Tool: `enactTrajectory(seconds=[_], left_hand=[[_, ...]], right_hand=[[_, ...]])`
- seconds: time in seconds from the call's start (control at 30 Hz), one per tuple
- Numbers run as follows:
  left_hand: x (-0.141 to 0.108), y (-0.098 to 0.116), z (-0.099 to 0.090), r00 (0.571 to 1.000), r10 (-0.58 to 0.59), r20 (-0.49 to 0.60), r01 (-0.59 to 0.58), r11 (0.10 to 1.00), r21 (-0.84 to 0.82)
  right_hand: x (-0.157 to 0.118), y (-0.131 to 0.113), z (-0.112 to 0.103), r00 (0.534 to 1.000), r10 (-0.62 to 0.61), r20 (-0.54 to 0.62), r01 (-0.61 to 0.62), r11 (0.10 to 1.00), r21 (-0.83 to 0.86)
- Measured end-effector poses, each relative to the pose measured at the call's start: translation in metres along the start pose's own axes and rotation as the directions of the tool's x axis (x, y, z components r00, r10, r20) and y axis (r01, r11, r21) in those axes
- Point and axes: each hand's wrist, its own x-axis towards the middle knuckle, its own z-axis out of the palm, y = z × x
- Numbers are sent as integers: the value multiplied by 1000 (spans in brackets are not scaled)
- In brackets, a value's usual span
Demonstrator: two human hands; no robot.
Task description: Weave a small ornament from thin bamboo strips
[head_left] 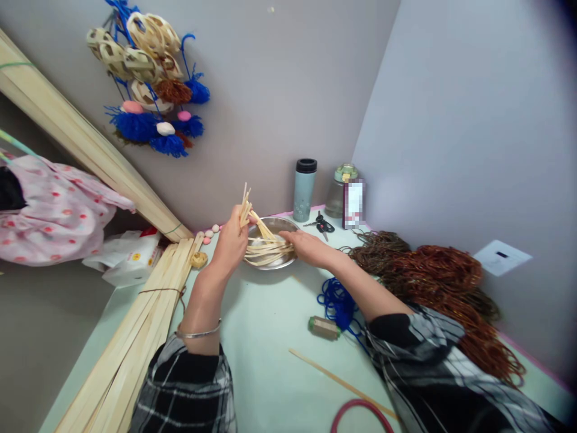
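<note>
A bunch of thin, pale strips (265,252) loops over and into a round metal bowl (273,266) near the wall. My left hand (234,237) is closed around the gathered ends of the strips, which poke up above its fingers at the bowl's left side. At the bowl's right rim, my right hand (306,245) lies against the looped strips with its fingers stretched toward them. Whether its fingertips pinch a strip is too small to tell.
Behind the bowl stand a blue tumbler (304,191), a bottle (334,195), a phone (354,204) and scissors (323,224). Brown cord bundles (433,276), blue cord (336,300) and a spool (324,328) lie right. Wide strips (135,325) lie left; woven balls (153,42) hang above.
</note>
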Motion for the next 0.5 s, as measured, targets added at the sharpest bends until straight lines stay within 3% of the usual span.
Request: enactTrajectory(seconds=[0.5], left_hand=[[0,0,0,1000,15,6,-15,1000,6]], right_hand=[[-3,-4,-3,999,27,23,-27,1000,-6]])
